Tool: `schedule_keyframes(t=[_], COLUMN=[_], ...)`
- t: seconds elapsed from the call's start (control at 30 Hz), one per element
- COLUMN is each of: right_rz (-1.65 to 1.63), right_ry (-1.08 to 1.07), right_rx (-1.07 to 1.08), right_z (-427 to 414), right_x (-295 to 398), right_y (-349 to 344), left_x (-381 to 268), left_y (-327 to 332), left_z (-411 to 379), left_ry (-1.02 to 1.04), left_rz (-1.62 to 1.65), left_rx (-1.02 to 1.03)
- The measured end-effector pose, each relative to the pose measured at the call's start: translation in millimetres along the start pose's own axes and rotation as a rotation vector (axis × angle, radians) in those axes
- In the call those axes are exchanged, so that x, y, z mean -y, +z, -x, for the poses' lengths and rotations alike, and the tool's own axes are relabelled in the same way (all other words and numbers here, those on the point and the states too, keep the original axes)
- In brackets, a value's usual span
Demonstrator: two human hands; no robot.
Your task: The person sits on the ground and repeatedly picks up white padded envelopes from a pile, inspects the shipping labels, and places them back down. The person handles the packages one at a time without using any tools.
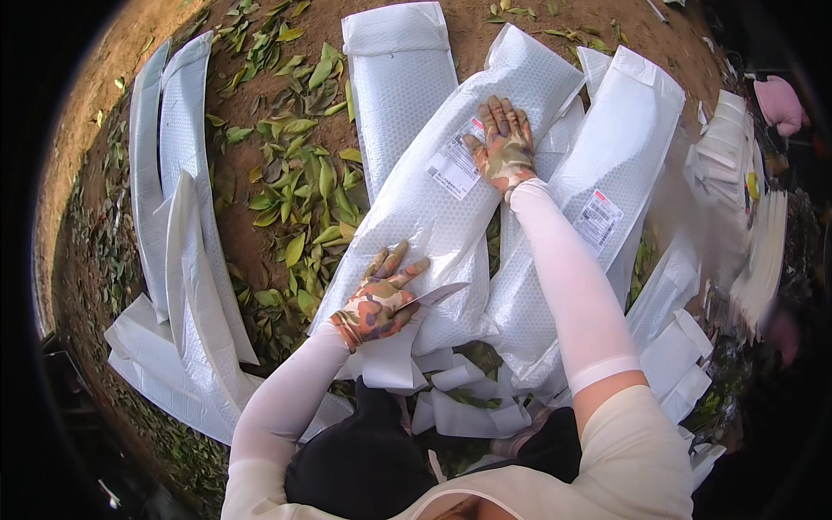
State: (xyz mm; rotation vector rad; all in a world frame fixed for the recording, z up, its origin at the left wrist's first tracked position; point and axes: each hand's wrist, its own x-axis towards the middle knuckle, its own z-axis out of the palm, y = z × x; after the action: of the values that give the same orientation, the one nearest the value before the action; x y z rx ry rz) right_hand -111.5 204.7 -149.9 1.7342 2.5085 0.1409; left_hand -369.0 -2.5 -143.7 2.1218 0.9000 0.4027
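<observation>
A long, bulging bubble mailer (403, 188) lies slantwise before me, with a printed shipping label (457, 166) stuck on its upper half. My right hand (504, 146), in a camouflage-patterned glove, lies flat on the mailer with its fingers spread, at the label's right edge. Near the mailer's lower end rests my left hand (380, 299), gloved alike; a strip of label paper (393, 364) is held at its thumb side and hangs down toward my lap. Another labelled bubble mailer (617, 143) lies under my right forearm, its label (598, 220) facing up.
Behind lies one more bubble mailer (400, 84). Several flat mailers (185, 130) are piled at left, others (676, 364) at lower right. Loose curled backing paper (478, 409) lies by my knees. Green leaves (312, 188) cover parts of the soil. A pink-gloved hand (779, 105) shows at far right.
</observation>
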Motion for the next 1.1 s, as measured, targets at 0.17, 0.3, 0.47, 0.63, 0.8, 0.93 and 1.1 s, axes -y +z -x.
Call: schedule_keyframes(t=[0.17,0.3,0.47,0.63,0.8,0.93,1.1], right_rz=[-0.276,-0.984,-1.488,-1.598,-1.944,-0.818,-1.788], right_ry=[-0.501,-0.254,0.692,0.601,0.635,0.412,0.385], right_rx=[0.139,0.131,-0.150,-0.155,-0.221,-0.152,0.273], right_z=[76.3,171.0,177.4,149.3,209.6,258.4,235.5], right_x=[94.3,110.9,134.2,129.2,-55.5,-124.4,2.6], right_y=[8.9,-21.7,-39.3,-54.9,-117.1,-162.4,-152.0], left_x=[9.6,-9.7,-15.8,-46.6,-133.7,-132.8,-133.7], left_y=[-4.5,-40.6,-4.1,21.0,-37.2,-58.7,-54.2], left_z=[13.6,48.5,77.4,65.2,3.3,-14.3,-26.9], left_ry=[0.014,-0.193,-0.910,-0.740,-0.538,-0.378,-0.256], left_rz=[0.148,0.195,0.877,1.474,1.571,1.750,1.753], left_rx=[-0.069,-0.289,-0.451,-0.408,-0.204,-0.249,-0.440])
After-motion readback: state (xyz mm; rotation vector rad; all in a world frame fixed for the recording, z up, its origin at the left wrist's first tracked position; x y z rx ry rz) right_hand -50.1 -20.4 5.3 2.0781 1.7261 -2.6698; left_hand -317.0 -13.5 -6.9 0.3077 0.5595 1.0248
